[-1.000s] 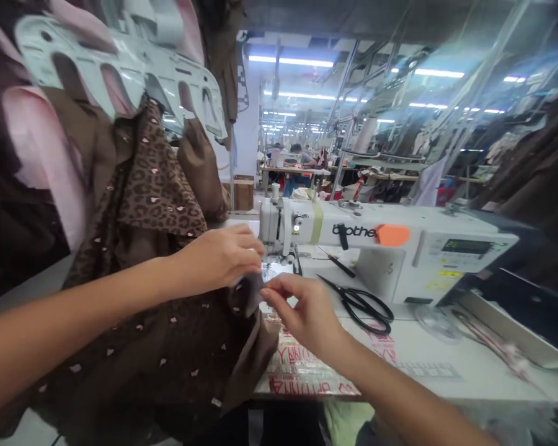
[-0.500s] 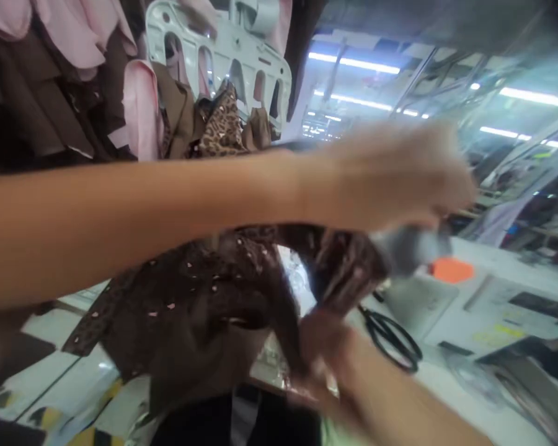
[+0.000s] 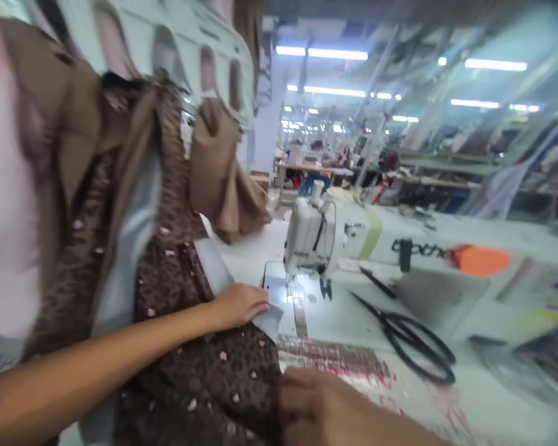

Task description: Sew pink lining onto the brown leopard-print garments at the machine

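Two hands at a dark brown leopard-print fabric garment (image 3: 209, 378), left of a white sewing machine (image 3: 309, 238).
The left hand (image 3: 242, 305) is clamped on a pale grey fabric strip (image 3: 268, 321); the blurred right hand (image 3: 314, 399), nearer, touches the garment, its grip unclear. Black metal scissors (image 3: 387, 319) lie right.

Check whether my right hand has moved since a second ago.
Yes: your right hand has moved away from the sewing machine's head, toward you.
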The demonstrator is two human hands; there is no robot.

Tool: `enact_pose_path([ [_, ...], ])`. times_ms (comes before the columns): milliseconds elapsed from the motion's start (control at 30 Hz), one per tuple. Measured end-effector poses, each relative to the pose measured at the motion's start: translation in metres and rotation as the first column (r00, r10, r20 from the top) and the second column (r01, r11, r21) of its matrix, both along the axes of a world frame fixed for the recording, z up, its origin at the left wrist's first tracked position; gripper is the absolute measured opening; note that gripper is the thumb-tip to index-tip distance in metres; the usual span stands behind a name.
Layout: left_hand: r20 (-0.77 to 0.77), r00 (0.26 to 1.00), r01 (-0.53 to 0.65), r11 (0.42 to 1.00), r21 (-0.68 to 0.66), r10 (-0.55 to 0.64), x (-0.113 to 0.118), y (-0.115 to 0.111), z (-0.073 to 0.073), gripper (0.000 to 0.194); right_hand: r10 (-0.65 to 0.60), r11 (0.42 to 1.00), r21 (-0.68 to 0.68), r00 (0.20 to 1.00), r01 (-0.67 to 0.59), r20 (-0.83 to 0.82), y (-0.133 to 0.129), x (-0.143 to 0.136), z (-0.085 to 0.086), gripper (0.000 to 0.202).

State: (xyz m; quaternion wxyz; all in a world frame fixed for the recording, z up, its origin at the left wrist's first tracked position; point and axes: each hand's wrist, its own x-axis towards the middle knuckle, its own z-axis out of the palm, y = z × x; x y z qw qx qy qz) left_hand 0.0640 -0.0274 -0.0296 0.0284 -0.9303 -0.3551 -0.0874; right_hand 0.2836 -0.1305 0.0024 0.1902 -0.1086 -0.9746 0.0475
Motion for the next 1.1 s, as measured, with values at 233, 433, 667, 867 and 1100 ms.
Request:
enact_pose_path([
  [233, 0.056, 0.998, -0.018, 0.999, 0.043, 0.015, 0.015, 0.022, -0.010, 0.019, -0.065, 0.988, 0.143, 0.997, 0.058, 0.046, 0.024, -0.010, -0.026, 0.021],
  [433, 0.025, 0.995, 0.091, 0.983, 0.159, -0.096, 0.022, 0.019, 0.001, 0.015, -0.047, 0.979, 0.195, 0.998, 0.054, -0.040, 0.036, -0.014, -0.036, 0.025],
  [667, -0.028, 0.950, 0.312, 0.938, 0.152, -0.311, 0.003, -0.026, 0.001, 0.040, -0.085, 0.996, 0.000, 0.995, 0.085, 0.042, 0.053, 0.010, -0.018, 0.027],
  [867, 0.119, 0.983, 0.117, 0.975, 0.189, -0.141, 0.029, -0.016, -0.017, 0.041, -0.159, 0.987, 0.020, 0.987, 0.159, 0.023, 0.072, 0.032, -0.011, 0.029],
  [1100, 0.161, 0.986, 0.004, 0.979, 0.204, -0.037, 0.038, -0.004, -0.028, 0.037, -0.173, 0.976, 0.113, 0.976, 0.188, -0.132, 0.073, 0.039, -0.037, 0.030],
])
